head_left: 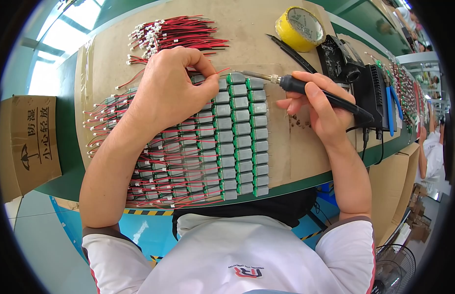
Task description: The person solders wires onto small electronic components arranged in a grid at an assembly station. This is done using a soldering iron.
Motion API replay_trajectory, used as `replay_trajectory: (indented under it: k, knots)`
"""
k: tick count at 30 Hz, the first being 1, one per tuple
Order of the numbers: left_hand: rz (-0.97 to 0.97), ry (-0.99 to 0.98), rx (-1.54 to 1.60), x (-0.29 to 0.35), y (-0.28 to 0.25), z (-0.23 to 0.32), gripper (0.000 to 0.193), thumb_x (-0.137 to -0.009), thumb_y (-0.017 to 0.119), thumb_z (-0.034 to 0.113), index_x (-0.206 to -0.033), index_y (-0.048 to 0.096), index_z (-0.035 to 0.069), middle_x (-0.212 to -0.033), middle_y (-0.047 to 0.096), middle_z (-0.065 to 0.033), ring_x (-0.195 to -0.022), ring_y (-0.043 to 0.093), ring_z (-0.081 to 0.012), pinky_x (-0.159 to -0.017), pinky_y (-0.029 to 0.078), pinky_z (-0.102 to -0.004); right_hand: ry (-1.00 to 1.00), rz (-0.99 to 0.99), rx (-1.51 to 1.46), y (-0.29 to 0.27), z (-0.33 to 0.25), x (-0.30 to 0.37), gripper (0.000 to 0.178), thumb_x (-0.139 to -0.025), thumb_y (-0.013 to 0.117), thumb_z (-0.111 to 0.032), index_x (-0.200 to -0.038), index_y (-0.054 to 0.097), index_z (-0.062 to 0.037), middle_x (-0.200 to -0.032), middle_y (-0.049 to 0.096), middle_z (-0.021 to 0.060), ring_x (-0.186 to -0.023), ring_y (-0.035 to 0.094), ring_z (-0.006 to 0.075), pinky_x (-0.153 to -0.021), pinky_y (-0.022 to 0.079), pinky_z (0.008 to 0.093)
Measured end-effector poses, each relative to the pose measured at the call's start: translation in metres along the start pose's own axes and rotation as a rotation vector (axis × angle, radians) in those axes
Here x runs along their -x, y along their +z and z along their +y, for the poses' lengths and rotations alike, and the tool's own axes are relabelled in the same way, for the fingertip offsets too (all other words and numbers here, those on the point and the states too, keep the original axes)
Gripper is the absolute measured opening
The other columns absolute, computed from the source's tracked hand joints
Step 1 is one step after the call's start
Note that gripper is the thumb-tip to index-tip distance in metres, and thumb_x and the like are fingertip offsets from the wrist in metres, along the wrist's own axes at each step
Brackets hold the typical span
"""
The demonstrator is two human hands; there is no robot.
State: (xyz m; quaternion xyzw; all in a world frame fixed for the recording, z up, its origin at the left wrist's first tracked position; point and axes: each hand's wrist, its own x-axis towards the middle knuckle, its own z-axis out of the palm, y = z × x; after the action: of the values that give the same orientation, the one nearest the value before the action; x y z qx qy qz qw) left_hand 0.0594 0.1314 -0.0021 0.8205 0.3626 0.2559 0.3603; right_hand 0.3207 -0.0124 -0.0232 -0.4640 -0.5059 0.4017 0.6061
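My left hand (181, 85) pinches a red wire (223, 70) near its bare end, over the far edge of a block of small grey motor-like parts (230, 132) with green circuit boards. Many of these parts, on the left side, carry red and black wires with white plugs. In my right hand (325, 100) is a soldering iron (306, 87), its black handle held like a pen. The iron's metal tip points left, close to the wire's end and just above the top row; whether they touch I cannot tell.
A bundle of red and black wires (176, 36) lies at the back. Right of it sit a yellow tape roll (300, 29), black tweezers (292, 53), a black soldering station (369, 93) and blue-handled pliers (391, 105). A cardboard box (31, 144) stands left. Other people work at far right.
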Motion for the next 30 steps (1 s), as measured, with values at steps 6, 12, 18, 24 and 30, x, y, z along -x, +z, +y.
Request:
replay_trajectory:
  k: [6,12,18,24,30]
  knots:
    - [-0.008,-0.002,0.000,-0.001,0.000,0.000,0.018,-0.082,0.078,0.015,-0.083,0.076,-0.002,-0.072,0.073,-0.0130,-0.063,0.066,-0.0229,-0.067,0.054,-0.0359,-0.021,0.020,0.008,0.001,0.002,0.000,0.028,-0.107,0.062,-0.005,-0.128,0.071,0.0111,-0.100,0.076,0.0184,-0.075,0.077,0.0211,-0.074,0.069,0.0367]
    - [-0.016,-0.015,-0.033,-0.001,-0.001,0.002,0.019,-0.082,0.078,0.016,-0.083,0.076,-0.002,-0.071,0.072,-0.0135,-0.062,0.067,-0.0236,-0.067,0.055,-0.0365,-0.051,-0.075,0.248,0.017,-0.015,-0.011,0.032,-0.114,0.054,-0.015,-0.134,0.067,0.0067,-0.112,0.078,0.0196,-0.068,0.068,0.0128,-0.060,0.058,0.0261]
    - [-0.016,-0.017,-0.040,-0.002,-0.001,0.003,0.020,-0.080,0.079,0.017,-0.083,0.076,-0.002,-0.071,0.072,-0.0143,-0.063,0.068,-0.0244,-0.066,0.055,-0.0375,-0.482,-0.182,0.635,0.040,-0.001,-0.051,0.027,-0.100,0.072,-0.001,-0.127,0.073,-0.0034,-0.106,0.080,0.0070,-0.073,0.066,0.0057,-0.065,0.054,0.0214]
    - [-0.022,0.005,-0.032,-0.003,0.000,-0.004,0.019,-0.080,0.079,0.017,-0.083,0.076,-0.001,-0.074,0.074,-0.0148,-0.065,0.070,-0.0262,-0.067,0.056,-0.0386,-0.446,-0.230,0.668,0.058,0.003,-0.061,0.034,-0.090,0.074,0.001,-0.122,0.073,-0.0093,-0.096,0.077,0.0124,-0.088,0.075,0.0284,-0.081,0.061,0.0381]
    - [-0.094,0.002,-0.094,-0.002,-0.004,-0.002,0.017,-0.086,0.079,0.014,-0.091,0.076,-0.002,-0.086,0.079,-0.0076,-0.077,0.071,-0.0145,-0.070,0.056,-0.0302,-0.422,-0.236,0.656,0.058,0.004,-0.059,0.034,-0.089,0.073,0.003,-0.122,0.073,-0.0076,-0.096,0.076,0.0126,-0.087,0.075,0.0285,-0.080,0.061,0.0375]
